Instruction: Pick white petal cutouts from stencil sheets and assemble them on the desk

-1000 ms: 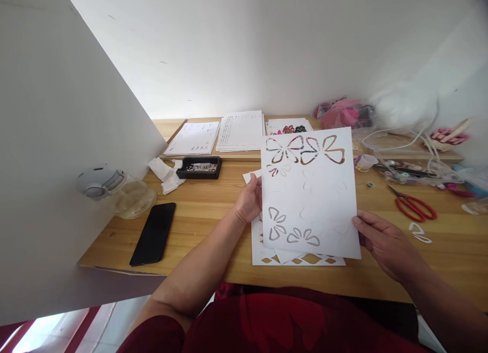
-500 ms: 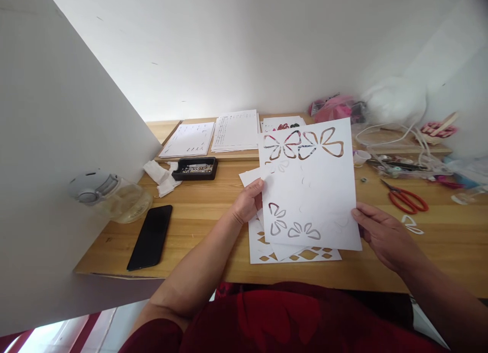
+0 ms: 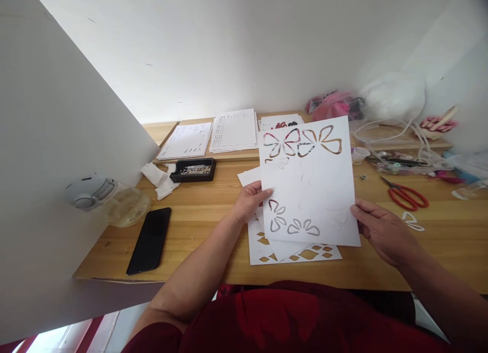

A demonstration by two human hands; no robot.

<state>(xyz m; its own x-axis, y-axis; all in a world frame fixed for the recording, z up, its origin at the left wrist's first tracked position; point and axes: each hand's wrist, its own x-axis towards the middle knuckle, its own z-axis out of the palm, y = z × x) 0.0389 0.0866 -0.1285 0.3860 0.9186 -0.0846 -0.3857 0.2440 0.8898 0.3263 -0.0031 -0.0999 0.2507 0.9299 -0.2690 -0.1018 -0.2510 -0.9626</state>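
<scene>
A white paper sheet (image 3: 316,190) with petal and butterfly shapes cut out of it is held up, slightly tilted, above the desk. My left hand (image 3: 251,203) pinches its left edge, thumb on the front face. At the lower right edge, my right hand (image 3: 377,228) grips the same sheet between thumb and fingers. Below it lie more white sheets, one with diamond-shaped cut-outs (image 3: 263,256), partly covered. To the right of my right hand rests a small white paper cut-out (image 3: 413,222), close to red-handled scissors (image 3: 407,194).
A black phone (image 3: 149,240) and a glass kettle (image 3: 110,198) stand at left, near a black tray of small beads (image 3: 193,169) and crumpled tissue (image 3: 159,179). Printed paper stacks (image 3: 233,130) lie on the raised back board. Plastic bags (image 3: 392,96) and clutter fill the back right.
My left thumb has moved onto the front of the sheet, further in from its edge. The sheet has shifted only slightly; my right hand keeps its hold.
</scene>
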